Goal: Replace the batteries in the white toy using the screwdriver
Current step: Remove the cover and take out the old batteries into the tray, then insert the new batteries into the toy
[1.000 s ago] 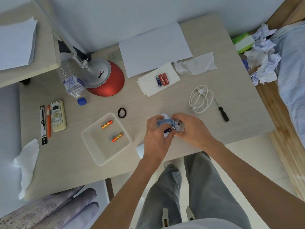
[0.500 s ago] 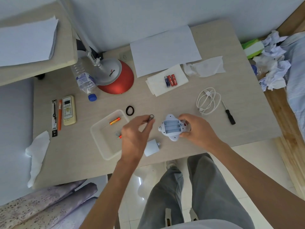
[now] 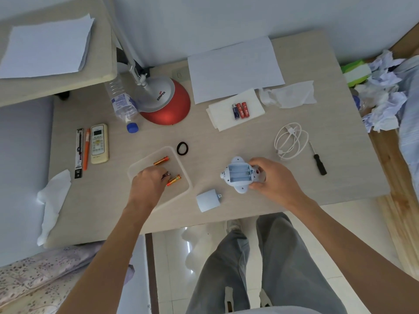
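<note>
White toy (image 3: 240, 175), compartment empty and upturned, is steadied on the tabletop (image 3: 226, 141) by the right hand (image 3: 273, 177), fingers curled around it. A spent battery (image 3: 167, 174), pinched by the left hand (image 3: 148, 185), is best released low inside the plastic tray (image 3: 184, 168).

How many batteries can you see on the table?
5, maybe 6. Three lie on the white napkin: batteries. Two orange ones lie in the tray. The left hand may hold another.
</note>
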`<act>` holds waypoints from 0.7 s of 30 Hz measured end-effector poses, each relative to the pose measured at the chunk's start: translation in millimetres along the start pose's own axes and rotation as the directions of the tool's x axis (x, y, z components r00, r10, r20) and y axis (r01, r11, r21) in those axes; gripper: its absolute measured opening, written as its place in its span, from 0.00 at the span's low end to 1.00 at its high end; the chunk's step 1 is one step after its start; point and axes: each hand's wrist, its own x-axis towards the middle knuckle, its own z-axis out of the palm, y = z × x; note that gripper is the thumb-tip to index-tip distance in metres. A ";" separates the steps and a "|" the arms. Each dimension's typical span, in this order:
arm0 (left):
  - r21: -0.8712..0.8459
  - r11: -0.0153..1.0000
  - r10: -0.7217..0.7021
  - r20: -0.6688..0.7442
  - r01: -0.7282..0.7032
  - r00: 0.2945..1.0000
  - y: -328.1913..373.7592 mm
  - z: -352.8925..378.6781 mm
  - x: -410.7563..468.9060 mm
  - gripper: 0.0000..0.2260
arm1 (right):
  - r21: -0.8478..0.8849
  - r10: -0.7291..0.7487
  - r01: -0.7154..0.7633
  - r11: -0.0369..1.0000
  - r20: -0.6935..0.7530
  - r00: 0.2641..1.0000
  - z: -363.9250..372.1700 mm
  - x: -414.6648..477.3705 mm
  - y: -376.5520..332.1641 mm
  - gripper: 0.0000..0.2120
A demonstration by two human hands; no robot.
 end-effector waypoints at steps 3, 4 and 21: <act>0.016 1.000 0.001 0.012 -0.001 1.000 3.4 1.9 5.6 0.12 | 0.005 0.002 -0.002 1.000 -0.004 1.000 -1.2 -1.4 -1.4 0.28; 0.014 1.000 0.000 0.027 -0.001 1.000 3.8 1.9 6.9 0.12 | 0.009 0.006 -0.006 1.000 -0.005 1.000 -1.4 -1.8 -2.1 0.28; -0.249 0.925 0.250 -0.165 -0.286 0.954 154.7 -56.3 105.0 0.17 | -0.007 -0.005 0.005 1.000 -0.014 1.000 2.1 -5.5 -6.0 0.25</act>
